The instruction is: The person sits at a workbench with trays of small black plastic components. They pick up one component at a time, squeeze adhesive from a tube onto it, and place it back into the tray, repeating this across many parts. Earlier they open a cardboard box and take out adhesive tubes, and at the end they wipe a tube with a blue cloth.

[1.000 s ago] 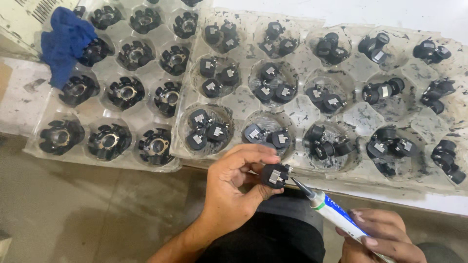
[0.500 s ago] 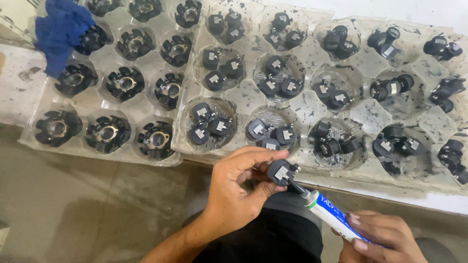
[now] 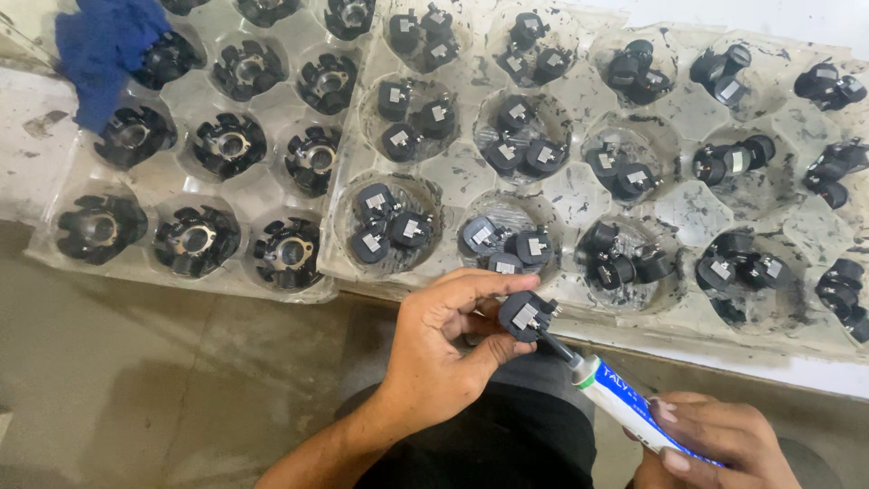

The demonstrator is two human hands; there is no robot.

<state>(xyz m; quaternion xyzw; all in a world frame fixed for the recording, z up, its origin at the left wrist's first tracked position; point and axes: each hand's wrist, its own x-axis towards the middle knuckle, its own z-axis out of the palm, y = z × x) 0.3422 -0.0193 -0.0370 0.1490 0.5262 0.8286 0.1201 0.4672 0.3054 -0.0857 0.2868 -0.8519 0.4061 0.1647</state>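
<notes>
My left hand (image 3: 444, 349) pinches a small black round part (image 3: 527, 315) with a silvery square face, held over my lap just below the trays. My right hand (image 3: 711, 444) grips a white and blue tube (image 3: 620, 403) at the lower right. The tube's dark nozzle (image 3: 557, 344) touches the lower right edge of the black part. Directly above sits a clear plastic tray (image 3: 570, 195) whose round pockets each hold two or three similar black parts.
A second clear tray (image 3: 172, 195) on the left holds larger black ring-shaped parts, one per pocket. A blue cloth (image 3: 109, 50) lies over its top left corner. Grey concrete floor (image 3: 136, 380) spreads at the lower left. My dark trousers (image 3: 489, 444) fill the bottom centre.
Both hands and the part sit a little lower and to the right in view, as the camera has shifted. The nozzle stays against the part.
</notes>
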